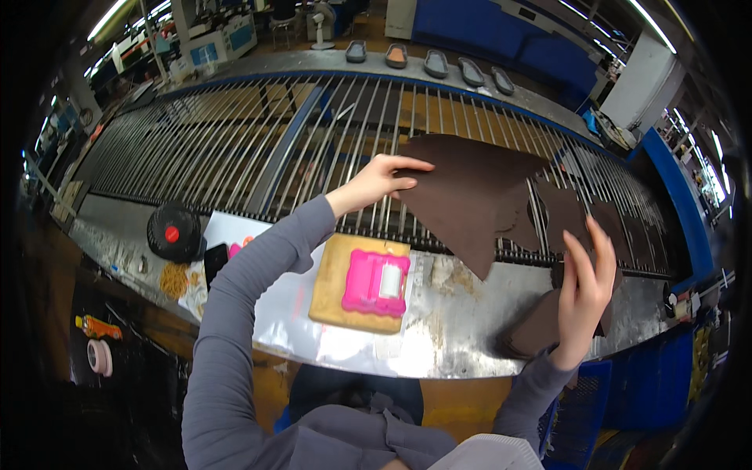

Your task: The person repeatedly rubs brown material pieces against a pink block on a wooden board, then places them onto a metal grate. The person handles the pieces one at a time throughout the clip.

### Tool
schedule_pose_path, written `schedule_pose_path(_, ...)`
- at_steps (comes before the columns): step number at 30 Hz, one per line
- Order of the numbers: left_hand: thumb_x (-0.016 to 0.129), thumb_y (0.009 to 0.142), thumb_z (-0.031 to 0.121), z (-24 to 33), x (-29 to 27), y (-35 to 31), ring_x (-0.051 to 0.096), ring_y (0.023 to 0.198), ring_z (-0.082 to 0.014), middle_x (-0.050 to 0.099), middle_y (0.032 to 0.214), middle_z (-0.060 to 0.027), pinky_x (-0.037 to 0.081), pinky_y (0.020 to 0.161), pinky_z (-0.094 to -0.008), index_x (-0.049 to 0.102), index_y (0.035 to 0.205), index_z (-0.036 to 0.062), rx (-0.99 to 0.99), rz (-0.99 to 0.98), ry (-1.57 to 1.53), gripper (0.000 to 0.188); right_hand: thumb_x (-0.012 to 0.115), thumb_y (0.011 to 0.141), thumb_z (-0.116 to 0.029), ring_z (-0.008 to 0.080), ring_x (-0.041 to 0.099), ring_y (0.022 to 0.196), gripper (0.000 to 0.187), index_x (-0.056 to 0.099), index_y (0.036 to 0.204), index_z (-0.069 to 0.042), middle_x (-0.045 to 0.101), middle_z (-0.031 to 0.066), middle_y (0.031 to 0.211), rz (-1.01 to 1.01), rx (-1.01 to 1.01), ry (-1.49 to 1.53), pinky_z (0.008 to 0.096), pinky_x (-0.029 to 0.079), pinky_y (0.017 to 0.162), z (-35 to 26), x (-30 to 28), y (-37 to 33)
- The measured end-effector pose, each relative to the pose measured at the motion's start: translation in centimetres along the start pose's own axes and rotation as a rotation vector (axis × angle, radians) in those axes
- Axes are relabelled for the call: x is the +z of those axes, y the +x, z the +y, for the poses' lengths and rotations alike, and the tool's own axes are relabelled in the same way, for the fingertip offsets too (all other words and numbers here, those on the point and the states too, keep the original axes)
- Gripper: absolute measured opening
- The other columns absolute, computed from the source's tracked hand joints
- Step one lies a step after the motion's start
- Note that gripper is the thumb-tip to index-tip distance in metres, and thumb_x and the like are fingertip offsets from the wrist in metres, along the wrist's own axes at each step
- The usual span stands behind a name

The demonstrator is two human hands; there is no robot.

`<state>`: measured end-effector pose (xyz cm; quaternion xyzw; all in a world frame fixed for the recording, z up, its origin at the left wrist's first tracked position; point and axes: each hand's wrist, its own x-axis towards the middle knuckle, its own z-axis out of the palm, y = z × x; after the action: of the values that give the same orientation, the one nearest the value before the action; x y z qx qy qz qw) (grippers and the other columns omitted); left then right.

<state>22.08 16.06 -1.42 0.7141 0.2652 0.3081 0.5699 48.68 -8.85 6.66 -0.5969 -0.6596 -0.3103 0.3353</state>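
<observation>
My left hand (381, 183) pinches the left edge of a large dark brown sheet (470, 184) that looks like leather. This sheet has an irregular outline and slants over the bars of the roller conveyor (258, 157), one pointed corner reaching past its near edge. My right hand (589, 286) is raised with thumb and fingers apart, holding nothing. Just beside and below it, a stack of brown cut pieces (529, 329) sits on the metal ledge. Further brown pieces (564, 207) lie on the bars at the right.
On the near metal ledge (462, 345) are a pink dispenser (364, 282) with a white roll, a wooden block (330, 286), white paper (274, 309), a round black object (174, 233) and rubber bands (173, 280). Several shoe-shaped trays (435, 64) line the far ledge. A blue crate (576, 403) stands below right.
</observation>
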Motion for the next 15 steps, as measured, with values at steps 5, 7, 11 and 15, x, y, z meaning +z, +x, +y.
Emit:
schedule_pose_path(5, 0.057, 0.092, -0.005, -9.2, -3.9, 4.0, 0.064, 0.096, -0.0066, 0.062, 0.127, -0.004, 0.05, 0.062, -0.0154, 0.058, 0.134, 0.007, -0.096, 0.144, -0.178, 0.043, 0.061, 0.089, -0.002, 0.0344, 0.052, 0.125, 0.025, 0.068, 0.113, -0.003, 0.057, 0.0149, 0.133, -0.108, 0.447, -0.074, 0.0428, 0.04, 0.105, 4.7, -0.6, -10.1)
schedule_pose_path(7, 0.054, 0.094, -0.006, -13.2, -5.1, 5.2, 0.064, 0.104, -0.0133, 0.06, 0.13, -0.008, 0.056, 0.075, -0.0221, 0.055, 0.136, 0.0058, -0.192, 0.154, -0.346, 0.043, 0.058, 0.091, -0.003, 0.0362, 0.05, 0.126, 0.03, 0.063, 0.12, -0.002, 0.053, 0.0163, 0.137, -0.206, 0.641, -0.212, 0.0428, 0.039, 0.105, 7.4, -1.4, -15.1)
schedule_pose_path(11, 0.051, 0.095, -0.008, -19.4, -5.8, 7.8, 0.065, 0.106, -0.0185, 0.058, 0.13, -0.0106, 0.058, 0.083, -0.0288, 0.055, 0.135, 0.0052, -0.309, 0.223, -0.379, 0.043, 0.067, 0.085, -0.005, 0.0387, 0.048, 0.126, 0.049, 0.053, 0.132, 0.002, 0.048, 0.0217, 0.14, -0.236, 0.945, -0.403, 0.0436, 0.038, 0.106, 13.0, -3.7, -27.3)
schedule_pose_path(15, 0.045, 0.095, -0.012, -21.6, -5.9, 8.6, 0.065, 0.107, -0.0232, 0.056, 0.131, -0.0155, 0.061, 0.083, -0.0291, 0.054, 0.135, 0.0029, -0.388, 0.214, -0.302, 0.044, 0.078, 0.073, -0.004, 0.0352, 0.05, 0.121, 0.065, 0.054, 0.132, 0.003, 0.054, 0.0188, 0.127, -0.325, 1.189, -0.088, 0.0415, 0.04, 0.104, 13.0, -5.2, -29.4)
